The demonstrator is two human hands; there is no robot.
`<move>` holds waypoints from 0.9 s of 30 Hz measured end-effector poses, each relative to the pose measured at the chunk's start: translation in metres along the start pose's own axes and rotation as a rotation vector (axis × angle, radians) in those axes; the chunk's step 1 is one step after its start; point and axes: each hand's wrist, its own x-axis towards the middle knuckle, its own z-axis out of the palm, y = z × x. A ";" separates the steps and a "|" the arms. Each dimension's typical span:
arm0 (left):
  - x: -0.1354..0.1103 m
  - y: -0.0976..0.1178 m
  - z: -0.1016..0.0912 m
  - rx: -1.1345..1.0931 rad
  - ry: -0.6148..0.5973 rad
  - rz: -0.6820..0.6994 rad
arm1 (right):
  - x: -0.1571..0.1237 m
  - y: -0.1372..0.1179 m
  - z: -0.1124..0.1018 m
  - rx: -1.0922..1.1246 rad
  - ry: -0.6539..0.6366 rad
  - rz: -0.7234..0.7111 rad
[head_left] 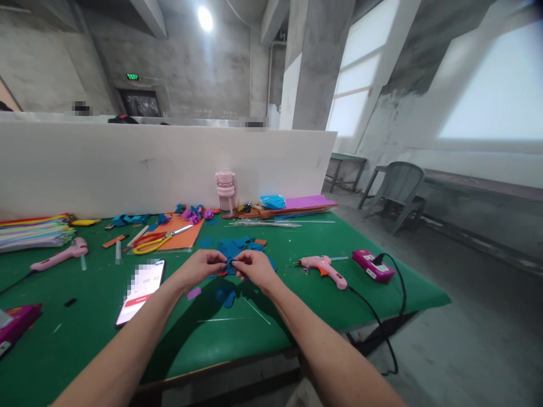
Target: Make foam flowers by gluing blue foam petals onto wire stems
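My left hand (205, 265) and my right hand (255, 268) meet above the green table, thumbs and fingertips pinched on a small dark blue piece (230, 264) that looks like felt or crepe paper. Most of that piece is hidden by my fingers. Just behind it lies a heap of cut blue pieces (233, 245). Nearer to me, another blue piece (225, 297) rests on the table below my hands. A small purple scrap (194, 293) sits close to my left wrist.
To the right, a pink glue gun (324, 267) is near a magenta power box (373, 265) with a black cord. On the left are a phone (141, 292), scissors (159, 239) on an orange sheet, and another glue gun (63, 255). A pink bottle (226, 191) stands before the white partition (169, 167).
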 end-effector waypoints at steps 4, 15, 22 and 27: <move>0.001 -0.002 -0.003 -0.040 0.038 -0.043 | -0.003 -0.005 -0.005 -0.250 0.153 -0.133; 0.000 0.007 0.007 0.128 0.073 -0.019 | -0.006 -0.003 -0.001 -0.360 0.131 -0.221; -0.002 0.011 0.011 0.065 0.043 -0.007 | -0.004 -0.001 -0.003 -0.105 0.017 -0.144; -0.001 0.007 0.008 0.088 0.027 0.002 | -0.005 -0.003 -0.005 -0.055 -0.019 -0.128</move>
